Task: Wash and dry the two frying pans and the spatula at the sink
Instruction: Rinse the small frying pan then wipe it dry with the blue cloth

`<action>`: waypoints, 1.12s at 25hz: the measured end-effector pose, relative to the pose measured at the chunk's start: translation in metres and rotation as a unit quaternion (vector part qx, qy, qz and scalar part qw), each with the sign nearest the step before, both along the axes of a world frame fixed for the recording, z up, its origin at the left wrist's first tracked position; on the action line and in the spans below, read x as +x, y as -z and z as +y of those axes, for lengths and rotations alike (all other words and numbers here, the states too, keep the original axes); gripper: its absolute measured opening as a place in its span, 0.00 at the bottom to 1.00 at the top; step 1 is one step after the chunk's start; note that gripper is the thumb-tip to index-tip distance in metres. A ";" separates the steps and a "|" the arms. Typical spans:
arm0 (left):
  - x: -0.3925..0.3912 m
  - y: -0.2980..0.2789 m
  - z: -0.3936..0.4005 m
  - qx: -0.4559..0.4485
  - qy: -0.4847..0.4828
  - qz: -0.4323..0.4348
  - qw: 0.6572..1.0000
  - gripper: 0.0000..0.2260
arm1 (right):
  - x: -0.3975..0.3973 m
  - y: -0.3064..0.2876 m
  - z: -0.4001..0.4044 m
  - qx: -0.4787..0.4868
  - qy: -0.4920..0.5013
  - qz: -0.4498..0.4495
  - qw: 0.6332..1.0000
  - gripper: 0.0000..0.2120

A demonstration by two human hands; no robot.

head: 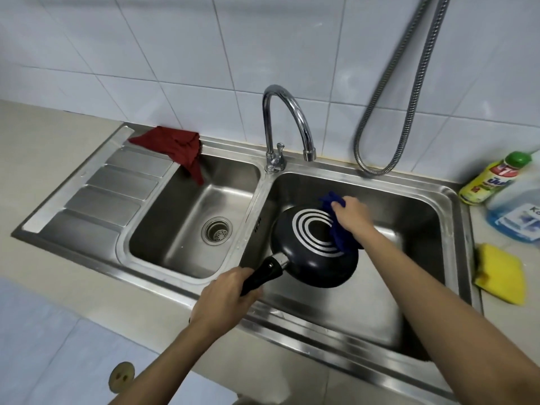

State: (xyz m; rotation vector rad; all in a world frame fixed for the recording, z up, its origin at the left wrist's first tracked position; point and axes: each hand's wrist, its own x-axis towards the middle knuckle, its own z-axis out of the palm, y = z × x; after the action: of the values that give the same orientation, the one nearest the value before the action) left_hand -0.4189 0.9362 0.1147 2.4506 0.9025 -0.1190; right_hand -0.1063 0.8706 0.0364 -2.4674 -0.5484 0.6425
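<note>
**A:** Where's the pan?

**B:** The black round frying pan [314,247] is held upside down over the right basin of the stainless steel double sink [257,182], its underside with white concentric rings facing up. The left hand [226,299] has its fingers curled round the black plastic handle [261,277], which points toward the person, at the near-left of the pan.

**A:** And the other hand?

**B:** The right hand [352,216] clutches a dark blue cloth [336,217] and presses it on the far-right part of the pan's underside. Some cloth sticks out past the fingers on the far side, more hangs below the wrist.

**A:** What lies beyond that grip?

**B:** Farther back, the curved chrome tap [287,124] rises behind the divider between the basins. A flexible metal hose [377,124] loops down the white tiled wall. Right of the cloth hand, on the counter, lie a yellow sponge [501,277], a yellow dish-soap bottle with a green cap [491,179] and a clear bottle of blue liquid [517,209].

**A:** Left of the handle grip?

**B:** The left basin with its drain strainer [216,232], and a dark red cloth [178,147] draped over its far-left corner.
</note>
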 end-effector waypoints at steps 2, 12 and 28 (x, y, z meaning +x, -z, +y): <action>0.000 0.002 0.006 -0.020 -0.007 0.015 1.000 0.04 | -0.005 0.010 -0.022 0.067 0.044 0.063 0.995 0.13; 0.026 0.003 0.013 -0.021 0.002 0.033 0.999 0.07 | -0.117 -0.015 -0.040 0.194 -0.148 -0.276 0.930 0.14; 0.023 -0.031 0.014 0.156 0.168 0.063 0.971 0.12 | 0.013 -0.005 -0.030 0.036 -0.044 -0.110 0.992 0.11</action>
State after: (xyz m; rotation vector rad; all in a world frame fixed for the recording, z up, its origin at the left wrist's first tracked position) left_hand -0.3960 0.9505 0.1459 2.9033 0.5815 -0.2728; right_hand -0.0929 0.8411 0.0411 -2.4726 -0.7549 0.3777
